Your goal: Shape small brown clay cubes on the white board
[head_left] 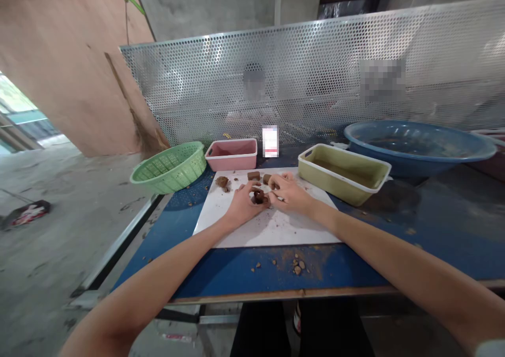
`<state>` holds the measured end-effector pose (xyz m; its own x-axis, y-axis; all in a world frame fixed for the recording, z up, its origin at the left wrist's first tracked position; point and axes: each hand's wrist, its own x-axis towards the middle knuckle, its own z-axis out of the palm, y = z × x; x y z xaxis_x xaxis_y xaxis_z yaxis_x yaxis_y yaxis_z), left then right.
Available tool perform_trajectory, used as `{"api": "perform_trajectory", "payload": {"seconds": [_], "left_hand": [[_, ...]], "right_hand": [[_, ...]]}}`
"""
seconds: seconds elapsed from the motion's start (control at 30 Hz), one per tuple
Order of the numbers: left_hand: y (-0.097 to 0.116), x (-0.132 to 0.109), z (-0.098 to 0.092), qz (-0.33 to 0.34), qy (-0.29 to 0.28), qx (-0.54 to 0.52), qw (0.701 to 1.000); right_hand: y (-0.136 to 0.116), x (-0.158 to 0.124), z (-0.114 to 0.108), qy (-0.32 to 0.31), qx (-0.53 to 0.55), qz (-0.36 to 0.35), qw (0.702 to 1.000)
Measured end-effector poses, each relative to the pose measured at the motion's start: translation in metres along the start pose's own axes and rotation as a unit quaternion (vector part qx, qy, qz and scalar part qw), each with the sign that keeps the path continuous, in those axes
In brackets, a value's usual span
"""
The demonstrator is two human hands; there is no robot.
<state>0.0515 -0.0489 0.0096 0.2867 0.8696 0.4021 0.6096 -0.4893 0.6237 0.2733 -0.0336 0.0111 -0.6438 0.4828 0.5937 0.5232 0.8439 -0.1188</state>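
Over the white board (252, 231), my left hand (242, 204) curls its fingers and thumb around a small dark-brown piece of clay (259, 195). My right hand (290, 193) meets the same piece from the right, its fingers bent and the tips pressed close to it. The fingers partly cover the piece, so its full shape is hidden. Just behind the hands lie a brown clay block (253, 175) and a second clay block (267, 179), the latter partly covered by my right hand. A rough brown clump (222, 182) rests at the board's back left, with crumbs around it.
Behind the board stand a green basket (169, 169), a pink bin (232, 161) and a yellow-green bin (339, 181) holding murky water. A blue basin (418, 149) is at the right. A perforated metal panel (300, 73) closes the back. Crumbs (299, 266) lie near the blue table's front edge.
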Motion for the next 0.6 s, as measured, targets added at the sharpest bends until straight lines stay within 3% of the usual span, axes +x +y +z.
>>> {"api": "perform_trajectory", "payload": {"seconds": [0.2, 0.33, 0.5, 0.6], "left_hand": [[0.0011, 0.0002, 0.0006, 0.003, -0.001, -0.001, 1.000], [0.0023, 0.0003, 0.0003, -0.008, -0.001, -0.007, 1.000], [0.0034, -0.0005, -0.0007, -0.003, -0.004, -0.013, 1.000], [0.0030, -0.0009, 0.0001, -0.010, -0.004, -0.018, 1.000]], "right_hand": [[-0.0007, -0.0014, 0.0030, -0.011, 0.009, -0.015, 1.000], [-0.0010, -0.0017, 0.0032, 0.034, 0.029, 0.031, 0.998], [0.0001, -0.0014, 0.0024, -0.013, 0.062, 0.011, 0.998], [0.0020, -0.0026, 0.0043, 0.008, 0.085, 0.045, 0.995]]}}
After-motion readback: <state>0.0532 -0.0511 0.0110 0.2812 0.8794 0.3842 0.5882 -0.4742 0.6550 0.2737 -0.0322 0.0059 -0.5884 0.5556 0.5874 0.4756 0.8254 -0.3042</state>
